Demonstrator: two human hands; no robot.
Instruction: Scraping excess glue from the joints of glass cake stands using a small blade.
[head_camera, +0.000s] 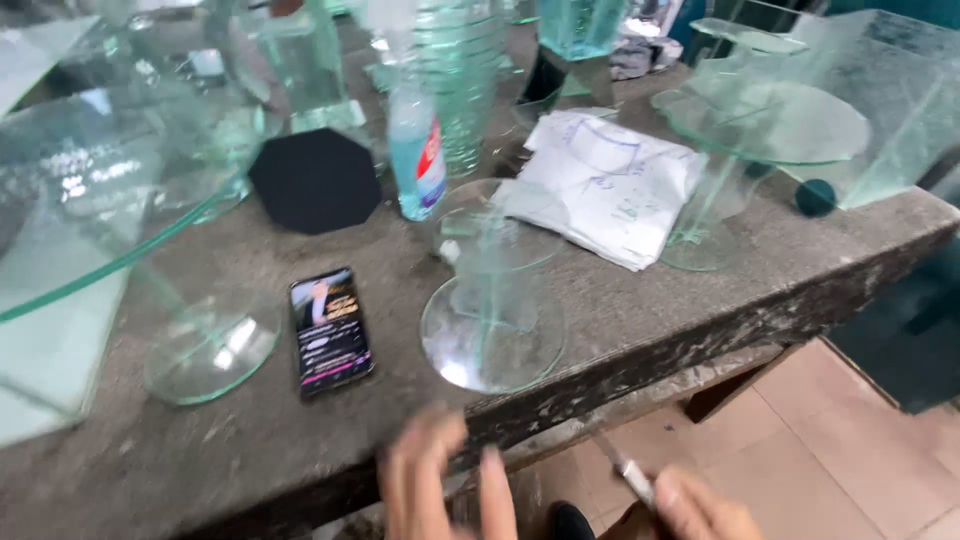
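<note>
At the bottom of the frame, the right hand pinches a thin blade-like tool pointing up-left, while the left hand, fingers spread and holding nothing, hovers just below the round glass stand at the table edge.

Lit evenly by soft, diffuse daylight, moderately bright, with only faint shadows under the glass stands on the grey worktop and pale reflections glinting off the big glass pane at the left and the round glass base near the front edge. Smeared by motion blur throughout, worst at the bottom where the left hand and right hand turn soft and streaky. Hazy and unfocused across the far glassware at the top, edges washed out.
</note>
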